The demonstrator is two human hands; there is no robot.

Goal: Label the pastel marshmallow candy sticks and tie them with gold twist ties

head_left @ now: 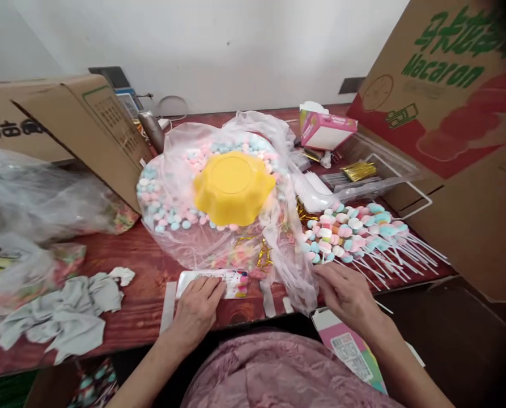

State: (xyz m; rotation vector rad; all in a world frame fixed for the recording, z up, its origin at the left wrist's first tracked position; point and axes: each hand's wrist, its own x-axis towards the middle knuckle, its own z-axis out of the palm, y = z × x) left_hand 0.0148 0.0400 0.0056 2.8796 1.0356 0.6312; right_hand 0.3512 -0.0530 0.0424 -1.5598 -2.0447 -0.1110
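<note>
The left hand (195, 311) presses flat, fingers spread, on a clear narrow plastic sleeve with a printed end (212, 283) at lower centre. The right hand (348, 294), fingers loosely curled around nothing, touches the white sticks of the pastel marshmallow skewers (354, 232) at right. I judge the sleeve should stay pinned flat while one stick is pinched.

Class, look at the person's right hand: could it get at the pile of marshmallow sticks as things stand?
Probably yes. The right hand rests at the table edge just below the marshmallow sticks, and nothing lies between them; only the clear plastic bag hangs beside it.
</note>
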